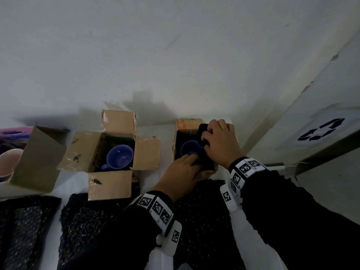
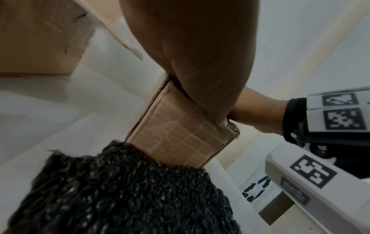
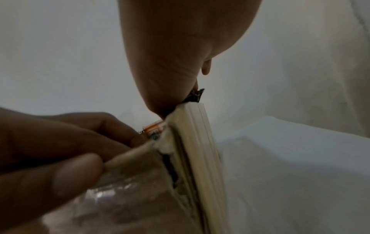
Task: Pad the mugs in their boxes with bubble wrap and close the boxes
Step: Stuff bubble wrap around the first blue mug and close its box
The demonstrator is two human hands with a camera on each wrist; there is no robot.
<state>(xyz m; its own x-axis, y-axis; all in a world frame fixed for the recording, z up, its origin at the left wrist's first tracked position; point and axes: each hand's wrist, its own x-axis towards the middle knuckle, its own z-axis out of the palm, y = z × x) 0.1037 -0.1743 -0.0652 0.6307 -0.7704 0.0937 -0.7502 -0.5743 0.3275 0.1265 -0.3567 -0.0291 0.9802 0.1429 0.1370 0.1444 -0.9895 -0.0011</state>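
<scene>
Head view alone shows a blue mug (image 1: 119,156) in the open box (image 1: 109,184) and a second blue mug (image 1: 189,149) in the right box (image 1: 185,125). Wrist views show only cardboard. Left hand (image 1: 181,168) fingers curl over the right box's near rim. Right hand (image 1: 221,141) fingers clutch black bubble wrap (image 1: 203,129) inside it, beside that mug.

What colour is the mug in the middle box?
The mug is blue; the head view shows it best.

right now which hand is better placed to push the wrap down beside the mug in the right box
Right. The right hand grips the wrap over the box, right beside the mug. The left hand holds the near edge, likely better steadying the box.
</scene>
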